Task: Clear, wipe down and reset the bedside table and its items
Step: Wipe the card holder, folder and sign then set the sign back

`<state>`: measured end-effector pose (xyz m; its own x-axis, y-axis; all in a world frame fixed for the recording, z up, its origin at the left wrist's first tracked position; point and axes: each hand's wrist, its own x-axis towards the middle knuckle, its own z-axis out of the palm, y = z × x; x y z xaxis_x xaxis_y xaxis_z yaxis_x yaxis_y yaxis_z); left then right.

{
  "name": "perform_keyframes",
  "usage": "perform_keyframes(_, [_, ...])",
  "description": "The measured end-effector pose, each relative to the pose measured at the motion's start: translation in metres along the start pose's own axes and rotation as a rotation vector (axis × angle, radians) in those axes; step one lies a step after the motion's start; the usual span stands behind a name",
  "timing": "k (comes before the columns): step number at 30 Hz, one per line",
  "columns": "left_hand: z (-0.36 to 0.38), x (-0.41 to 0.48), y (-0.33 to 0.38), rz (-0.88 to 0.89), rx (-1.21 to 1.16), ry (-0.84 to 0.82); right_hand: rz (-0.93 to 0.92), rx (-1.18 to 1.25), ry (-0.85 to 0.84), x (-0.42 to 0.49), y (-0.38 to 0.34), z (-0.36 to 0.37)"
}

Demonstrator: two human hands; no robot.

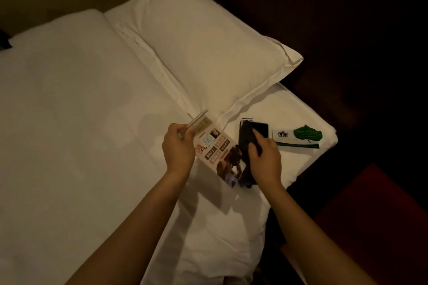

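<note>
The left hand (178, 148) has its grip closed on the upper end of a clear stand (196, 120), fingers wrapped round the near edge so the thin transparent panel sticks up and away from the palm. A printed card (220, 152) with brown label boxes, a small code square and a photograph reaches from that hand down to the right; whether it sits inside the stand or only lies against it is hard to tell in this dim light.

The right hand (264, 157) has its grip clamped on a dark flat object (249, 139), possibly a remote or a folded black case, with the forefinger laid along its upper face and the thumb underneath. The lower end of that dark object overlaps the bottom corner of the printed card.

Just beside the right hand, on the white bed sheet (296, 113), lies a white paper card (298, 137) bearing a green leaf shape and a small dark emblem, with a green strip along its near edge.

A white pillow (203, 46) lies beyond both hands, its corner overhanging the sheet above the leaf card. To the left spreads a white duvet (69, 111). The surroundings to the right are dark, with a reddish floor (379, 210) area at lower right.
</note>
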<state>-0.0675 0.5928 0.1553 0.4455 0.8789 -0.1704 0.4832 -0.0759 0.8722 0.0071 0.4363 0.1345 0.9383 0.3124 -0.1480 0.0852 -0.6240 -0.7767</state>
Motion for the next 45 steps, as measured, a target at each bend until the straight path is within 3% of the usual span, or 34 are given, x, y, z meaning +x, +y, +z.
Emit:
perform_keyframes(5, [0.004,0.001,-0.012,-0.504,-0.226,-0.002,0.052,0.373,0.068,0.013,-0.010,-0.018])
perform_keyframes(8, [0.013,-0.008,-0.008,-0.624,-0.385,-0.124,-0.024,0.431,0.025,0.011,-0.023,-0.014])
perform_keyframes(13, [0.040,-0.026,0.013,-0.663,-0.340,-0.292,-0.217,0.438,-0.119,-0.009,-0.041,0.014])
perform_keyframes(20, [0.042,-0.033,0.023,-0.746,-0.408,-0.463,-0.233,0.276,-0.113,0.045,-0.037,-0.013])
perform_keyframes(27, [0.044,-0.031,0.024,-0.777,-0.367,-0.522,-0.478,0.172,-0.132,0.021,-0.031,-0.009])
perform_keyframes(32, [0.036,-0.034,0.007,-0.837,-0.332,-0.629,-0.388,0.088,-0.151,0.051,-0.019,-0.004])
perform_keyframes(37, [0.028,-0.023,-0.031,-0.925,-0.259,-0.634,-0.198,-0.027,-0.198,0.071,0.014,0.003])
perform_keyframes(45, [0.026,0.006,-0.104,-1.101,-0.290,-0.601,-0.113,-0.060,-0.170,0.074,0.067,-0.005])
